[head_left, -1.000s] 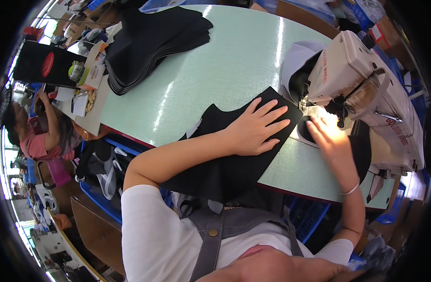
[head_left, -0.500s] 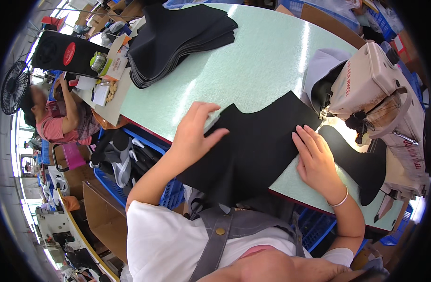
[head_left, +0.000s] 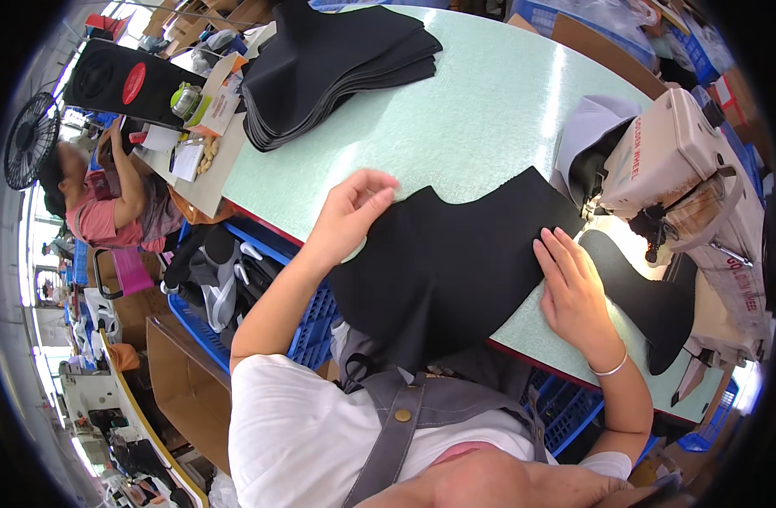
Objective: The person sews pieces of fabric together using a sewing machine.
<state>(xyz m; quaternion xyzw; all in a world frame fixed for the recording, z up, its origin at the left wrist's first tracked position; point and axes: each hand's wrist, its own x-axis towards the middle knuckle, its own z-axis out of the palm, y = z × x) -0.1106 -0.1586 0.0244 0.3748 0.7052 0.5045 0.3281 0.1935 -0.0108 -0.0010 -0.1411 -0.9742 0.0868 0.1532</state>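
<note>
A broad black fabric piece [head_left: 439,254] lies across the front of the pale green table, its near part hanging over the edge. At its left edge is my left hand [head_left: 347,213], thumb and fingers drawn together; whether they grip anything is hidden. My right hand [head_left: 574,292] rests flat on the right edge of the fabric, fingers stretched out side by side. The fabric's right corner reaches the needle area of a sewing machine [head_left: 659,161]. Another dark curved piece [head_left: 637,292] lies below the machine head, to the right of my right hand.
A stack of black cut pieces [head_left: 320,76] sits at the far left of the table [head_left: 489,102]. Grey material [head_left: 595,127] stands behind the needle. Blue crates [head_left: 312,326] and a cardboard box [head_left: 185,381] are below on the left. A person in pink [head_left: 108,207] works farther left.
My left hand has closed its spread thumb and fingers and drawn slightly back from over the fabric. My right hand stays flat on the fabric. The whole view has shifted slightly.
</note>
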